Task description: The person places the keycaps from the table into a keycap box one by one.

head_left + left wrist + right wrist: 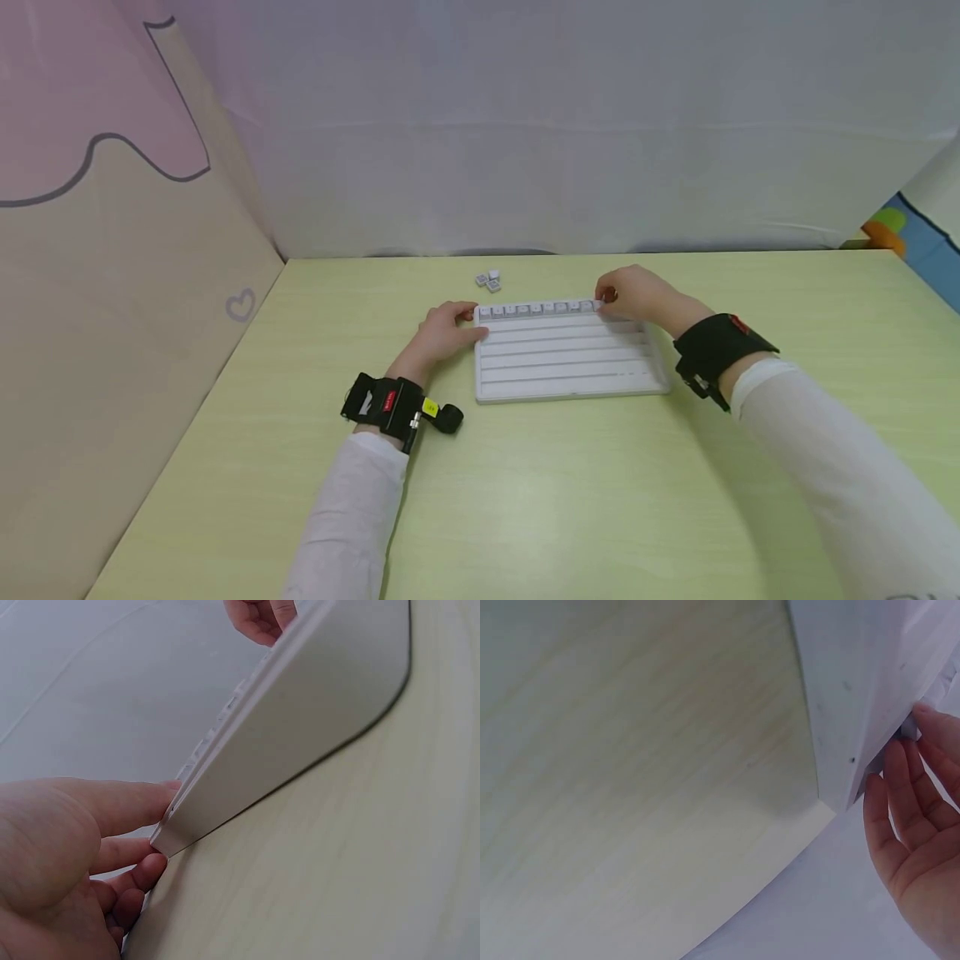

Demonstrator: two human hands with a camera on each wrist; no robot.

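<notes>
A white ridged tray (570, 367) lies flat on the pale green table, with a row of small grey keycaps (536, 309) along its far edge. My left hand (446, 329) rests against the tray's far left corner, and in the left wrist view its fingers (127, 806) touch that corner of the tray (315, 712). My right hand (633, 296) is at the right end of the keycap row, fingertips down on the last cap. In the right wrist view the fingers (900, 780) lie fairly straight beside the tray's edge (855, 690). The thumb is hidden.
A few loose keycaps (489, 280) lie on the table (525, 500) just beyond the tray's far left corner. A white curtain hangs behind the table, and a beige and pink panel (112, 292) stands along its left edge.
</notes>
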